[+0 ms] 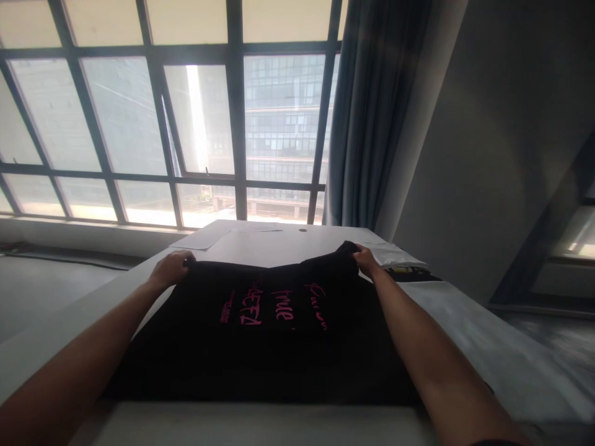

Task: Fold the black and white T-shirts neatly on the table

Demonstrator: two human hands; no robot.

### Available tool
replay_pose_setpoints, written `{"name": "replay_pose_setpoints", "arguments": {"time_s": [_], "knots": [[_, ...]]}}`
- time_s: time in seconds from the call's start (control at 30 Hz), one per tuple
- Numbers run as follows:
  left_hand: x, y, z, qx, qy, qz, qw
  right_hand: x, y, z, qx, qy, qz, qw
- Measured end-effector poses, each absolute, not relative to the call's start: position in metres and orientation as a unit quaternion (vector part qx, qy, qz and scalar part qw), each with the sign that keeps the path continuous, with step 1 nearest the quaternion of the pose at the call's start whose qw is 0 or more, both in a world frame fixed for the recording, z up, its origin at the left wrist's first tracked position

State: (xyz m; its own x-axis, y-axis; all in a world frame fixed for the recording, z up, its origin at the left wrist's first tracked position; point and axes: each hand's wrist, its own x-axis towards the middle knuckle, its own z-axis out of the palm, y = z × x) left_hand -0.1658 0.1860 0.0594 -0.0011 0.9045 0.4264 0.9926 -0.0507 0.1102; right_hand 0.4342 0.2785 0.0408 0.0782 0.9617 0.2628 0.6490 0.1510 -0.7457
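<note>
We face strong backlight from the window [186, 124]: its panes glare near white, with 1 bright vertical streak burning out detail. Against it, our side of the room is dim. The black shirt [260, 334] reads as a nearly flat dark mass, only its pink lettering legible. The counter [260, 244] catches pale sheen at its far end. Window bars bow toward the edges, and the wall [502, 136] sits in soft grey shadow.

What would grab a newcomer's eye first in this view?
The black T-shirt with pink lettering, spread across the white table at centre. The left hand and right hand grip its far corners. Behind, a big grid window glows bright, with a blue curtain at its right.
</note>
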Motion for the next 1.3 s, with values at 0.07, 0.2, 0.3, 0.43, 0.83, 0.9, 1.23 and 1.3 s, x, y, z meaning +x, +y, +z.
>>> {"name": "replay_pose_setpoints", "arguments": {"time_s": [0.07, 0.2, 0.3, 0.43, 0.83, 0.9, 1.23, 1.3], "knots": [[-0.173, 0.179, 0.053, -0.714, -0.652, -0.214, 0.137, 0.457, 0.257, 0.043, -0.567, -0.664, 0.262, 0.411], [-0.186, 0.159, 0.028, -0.747, -0.635, -0.182, 0.078, 0.503, 0.215, 0.036, -0.561, -0.667, 0.353, 0.34], [-0.186, 0.146, 0.013, -0.736, -0.654, -0.17, 0.037, 0.515, 0.196, 0.033, -0.62, -0.659, 0.318, 0.283], [-0.181, 0.137, 0.009, -0.719, -0.673, -0.169, 0.04, 0.497, 0.19, 0.038, -0.663, -0.658, 0.233, 0.27], [-0.185, 0.13, 0.007, -0.711, -0.672, -0.195, 0.068, 0.468, 0.187, 0.08, -0.624, -0.661, 0.261, 0.325], [-0.186, 0.131, 0.007, -0.712, -0.671, -0.194, 0.071, 0.485, 0.174, 0.09, -0.56, -0.662, 0.358, 0.346], [-0.204, 0.141, 0.001, -0.72, -0.658, -0.215, 0.042, 0.497, 0.15, 0.062, -0.65, -0.63, 0.422, 0.046], [-0.207, 0.142, 0.0, -0.724, -0.649, -0.232, 0.026, 0.487, 0.163, 0.052, -0.707, -0.611, 0.345, 0.095]]}}
